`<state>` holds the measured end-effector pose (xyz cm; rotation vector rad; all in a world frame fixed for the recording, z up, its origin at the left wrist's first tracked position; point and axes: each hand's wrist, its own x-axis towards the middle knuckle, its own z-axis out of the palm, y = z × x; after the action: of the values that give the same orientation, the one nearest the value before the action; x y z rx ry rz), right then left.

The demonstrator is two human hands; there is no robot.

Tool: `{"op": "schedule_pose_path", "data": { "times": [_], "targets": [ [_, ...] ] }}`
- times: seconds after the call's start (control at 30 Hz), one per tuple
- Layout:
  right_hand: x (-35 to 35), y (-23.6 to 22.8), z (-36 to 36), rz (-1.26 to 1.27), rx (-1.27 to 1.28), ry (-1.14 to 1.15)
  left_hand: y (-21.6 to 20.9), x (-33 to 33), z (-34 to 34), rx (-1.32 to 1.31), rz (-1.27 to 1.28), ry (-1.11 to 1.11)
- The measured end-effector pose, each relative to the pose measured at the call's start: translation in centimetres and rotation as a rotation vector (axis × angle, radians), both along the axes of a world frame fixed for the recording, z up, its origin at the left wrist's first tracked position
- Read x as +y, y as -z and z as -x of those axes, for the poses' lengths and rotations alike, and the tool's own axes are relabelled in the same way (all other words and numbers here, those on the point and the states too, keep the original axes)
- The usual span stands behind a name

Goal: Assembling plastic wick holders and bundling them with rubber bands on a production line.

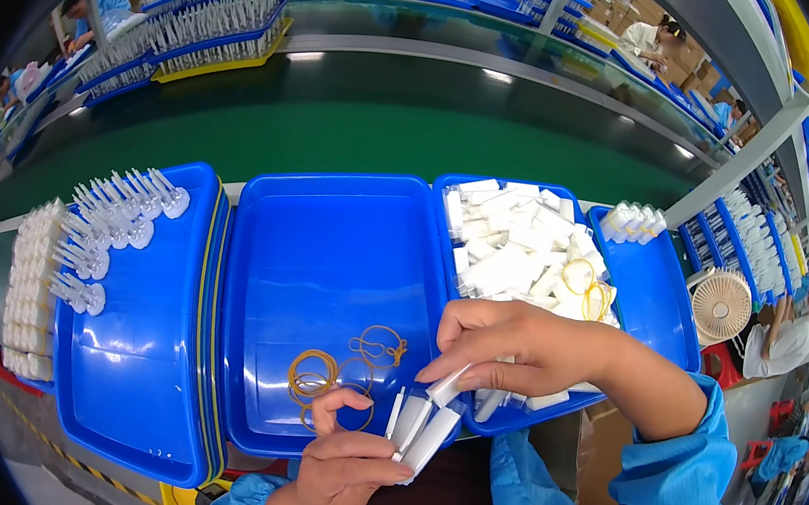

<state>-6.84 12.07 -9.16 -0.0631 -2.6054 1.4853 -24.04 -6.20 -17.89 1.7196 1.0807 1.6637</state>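
Observation:
My left hand [342, 471] is closed around a few flat white rectangular pieces [428, 438], fanned side by side above the near edge of the middle blue tray [326, 244]. Between the thumb and fingers of my right hand [537, 350] is another white rectangular piece [449, 385], its lower end close to those in the left. Loose tan rubber bands [313, 373] lie in the middle tray beside my left hand. Under and beyond my right wrist, a blue tray holds a heap of similar white pieces [519, 240], with more rubber bands [586, 286] on top.
Stacked blue trays [132, 362] at left carry clear, thin-stemmed parts [118, 213]; white bundles [34, 283] stand alongside. A blue tray [652, 288] at right bears small white-and-clear bundles [632, 222]. A beige fan [720, 305] stands beyond it. Behind runs a green conveyor belt [417, 136]; other people sit around.

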Motion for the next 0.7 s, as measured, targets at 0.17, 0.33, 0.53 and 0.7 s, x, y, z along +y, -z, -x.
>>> {"op": "schedule_pose_path", "data": {
  "times": [0.17, 0.33, 0.53, 0.7],
  "targets": [
    [-0.8, -0.7, -0.6, 0.389, -0.156, 0.194, 0.0, -0.1, -0.2, 0.034, 0.002, 0.027],
    [-1.6, 0.7, -1.1, 0.217, -0.077, 0.178, -0.1, 0.0, -0.5, 0.073, 0.038, 0.052],
    [-2.9, 0.0, -1.7, 0.213, -0.011, 0.132, 0.2, -0.2, -0.9, 0.112, -0.024, 0.057],
    [-3.7, 0.1, -2.1, 0.216, -0.017, 0.227, 0.2, -0.2, -1.0, 0.216, -0.107, -0.008]
  ]
}}
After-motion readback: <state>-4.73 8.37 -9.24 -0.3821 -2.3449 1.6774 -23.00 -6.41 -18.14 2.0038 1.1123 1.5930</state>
